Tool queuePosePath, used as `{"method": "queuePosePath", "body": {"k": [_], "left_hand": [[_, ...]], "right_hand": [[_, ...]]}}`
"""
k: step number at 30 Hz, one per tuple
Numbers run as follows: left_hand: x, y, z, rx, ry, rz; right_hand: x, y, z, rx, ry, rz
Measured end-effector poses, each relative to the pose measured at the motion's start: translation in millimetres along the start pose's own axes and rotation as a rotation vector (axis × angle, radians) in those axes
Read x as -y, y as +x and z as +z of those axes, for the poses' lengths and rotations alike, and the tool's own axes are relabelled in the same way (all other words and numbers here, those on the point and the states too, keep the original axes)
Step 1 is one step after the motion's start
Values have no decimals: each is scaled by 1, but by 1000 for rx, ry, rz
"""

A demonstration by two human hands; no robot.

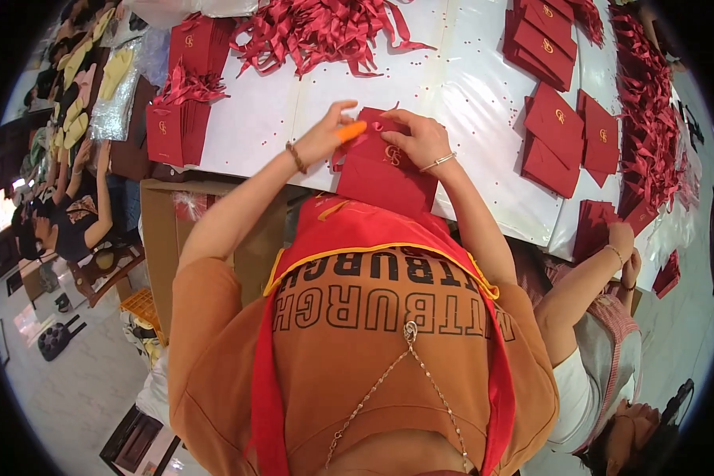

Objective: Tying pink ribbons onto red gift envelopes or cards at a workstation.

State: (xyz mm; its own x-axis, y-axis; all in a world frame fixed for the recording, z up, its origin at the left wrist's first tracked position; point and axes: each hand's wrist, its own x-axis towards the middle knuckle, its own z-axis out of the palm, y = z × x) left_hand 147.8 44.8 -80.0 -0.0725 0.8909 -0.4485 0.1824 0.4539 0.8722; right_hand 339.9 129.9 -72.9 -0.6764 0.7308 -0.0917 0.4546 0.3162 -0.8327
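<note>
A red paper bag [385,178] with a gold emblem lies in front of me at the table's near edge, over other red paper. My right hand [422,141] pinches its upper part between thumb and fingers. At its left side is my left hand [325,141], with an orange finger cot [351,131] on one finger. The thumb and covered finger close around a red ribbon [339,163] at the bag's edge; part of the ribbon is hidden by the hand.
A heap of red ribbons [317,36] covers the far table [270,119]. Red bags stand at left [174,131]; bag stacks [555,131] lie at right. A co-worker's hand [620,238] handles bags on my right. A cardboard box [160,238] stands below the table's left edge.
</note>
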Motion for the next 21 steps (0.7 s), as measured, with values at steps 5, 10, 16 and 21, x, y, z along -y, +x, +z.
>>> {"method": "queuePosePath", "body": {"k": [5,10,16,21], "left_hand": [[8,-30,-22,276,-141,-60],[-3,-81,-77,243,-92,-101],[-10,-104,-83,87,-937,367],[-42,-75,-83,21,-1034,457]], "right_hand": [[5,2,2,83,-135,94],[-2,2,5,98,-168,115],[-6,6,6,141,-176,127],[-2,6,5,164,-208,133]]}}
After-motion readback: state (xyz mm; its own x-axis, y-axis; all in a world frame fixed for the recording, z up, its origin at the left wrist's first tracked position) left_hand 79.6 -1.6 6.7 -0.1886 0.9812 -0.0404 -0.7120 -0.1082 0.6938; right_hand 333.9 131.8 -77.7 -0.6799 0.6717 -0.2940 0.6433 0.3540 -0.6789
